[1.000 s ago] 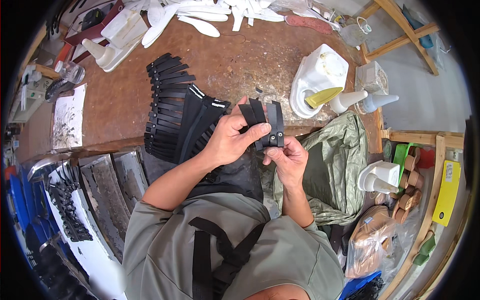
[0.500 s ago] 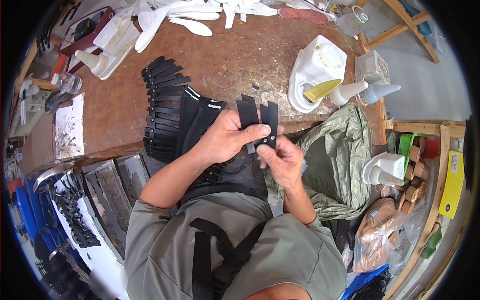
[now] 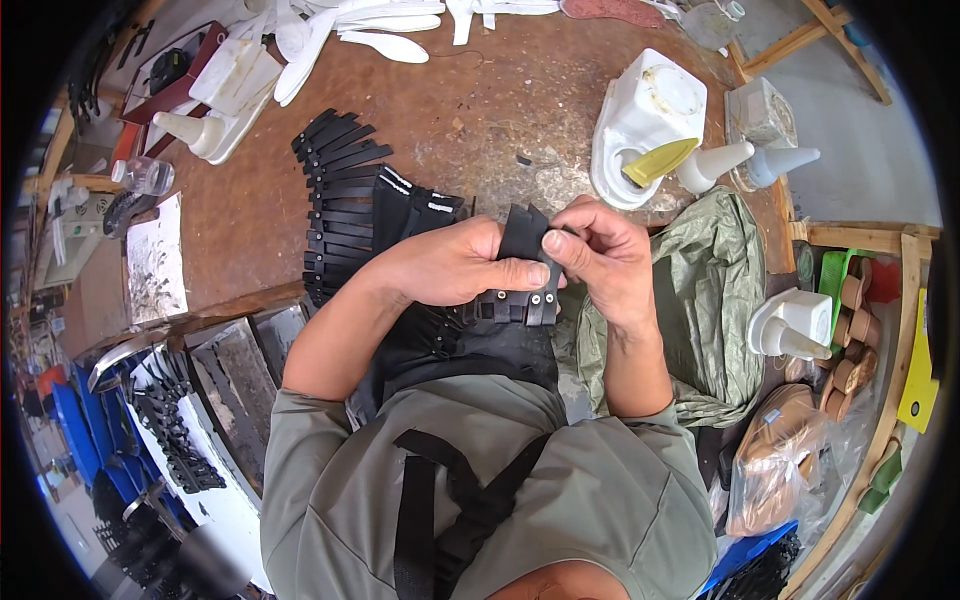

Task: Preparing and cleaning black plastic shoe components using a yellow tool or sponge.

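Hands meet at the near edge of a brown workbench [image 3: 250, 230], both closed on one black strap piece [image 3: 525, 270]. The left hand [image 3: 455, 268] wraps over it from the side, its thumb pressed flat along the lower part, where a row of small pale rivets shows. The right hand [image 3: 605, 255] pinches the upper end of the same piece between thumb and forefinger, the other fingers curled behind it. The piece stands roughly upright between the two hands, its top edge poking up just past the right thumb.

Just beyond the left hand's knuckles lies a heap of black straps [image 3: 415, 215] with white-tipped ends, and further out on that side a fanned row of flat black strips [image 3: 335, 200] is spread across the wood. Beyond the right hand stands a white plastic jug [image 3: 640, 125] with a yellow scoop [image 3: 658, 162] stuck in its opening, and two white nozzle bottles [image 3: 745, 165] lie beside it. Under and outside the right wrist, an olive-green sack [image 3: 710, 300] is draped over the bench's corner. Below both hands, more black strap material hangs down against the person's grey-green shirt [image 3: 560, 480]. Well off to the left hand's side, a small clear bottle [image 3: 145, 175] lies near the bench's edge.
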Action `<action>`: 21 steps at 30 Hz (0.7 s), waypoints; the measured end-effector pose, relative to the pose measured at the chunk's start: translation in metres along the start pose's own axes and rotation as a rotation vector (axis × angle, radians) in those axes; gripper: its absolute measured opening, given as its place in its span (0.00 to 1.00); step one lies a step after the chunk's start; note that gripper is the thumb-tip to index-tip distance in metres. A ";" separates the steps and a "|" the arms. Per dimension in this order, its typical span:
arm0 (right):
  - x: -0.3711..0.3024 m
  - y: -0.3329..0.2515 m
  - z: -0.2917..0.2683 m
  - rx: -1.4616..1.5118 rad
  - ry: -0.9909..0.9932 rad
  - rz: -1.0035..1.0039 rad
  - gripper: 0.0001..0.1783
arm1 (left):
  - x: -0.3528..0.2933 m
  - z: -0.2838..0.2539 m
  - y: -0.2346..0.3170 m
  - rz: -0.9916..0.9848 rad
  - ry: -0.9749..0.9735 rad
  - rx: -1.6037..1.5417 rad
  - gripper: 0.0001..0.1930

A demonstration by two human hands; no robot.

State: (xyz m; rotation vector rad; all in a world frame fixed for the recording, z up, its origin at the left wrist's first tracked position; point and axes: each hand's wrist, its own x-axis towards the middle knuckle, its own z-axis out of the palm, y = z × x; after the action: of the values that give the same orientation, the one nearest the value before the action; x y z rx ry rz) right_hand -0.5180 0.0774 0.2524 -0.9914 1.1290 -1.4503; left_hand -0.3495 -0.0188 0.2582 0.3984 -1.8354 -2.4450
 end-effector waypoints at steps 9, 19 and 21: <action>-0.003 -0.005 0.002 -0.173 -0.082 -0.053 0.04 | -0.003 0.000 0.008 0.014 -0.006 -0.092 0.16; -0.011 0.005 0.011 -0.159 0.144 -0.136 0.06 | 0.008 0.008 -0.012 0.061 0.031 -0.106 0.10; -0.013 0.004 0.012 -0.144 0.190 -0.089 0.05 | 0.009 0.011 -0.012 0.055 0.062 -0.114 0.10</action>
State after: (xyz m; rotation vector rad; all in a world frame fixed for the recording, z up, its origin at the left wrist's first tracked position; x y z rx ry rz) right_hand -0.5038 0.0878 0.2505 -1.0307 1.3578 -1.5772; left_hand -0.3590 -0.0071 0.2476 0.4057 -1.6509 -2.4565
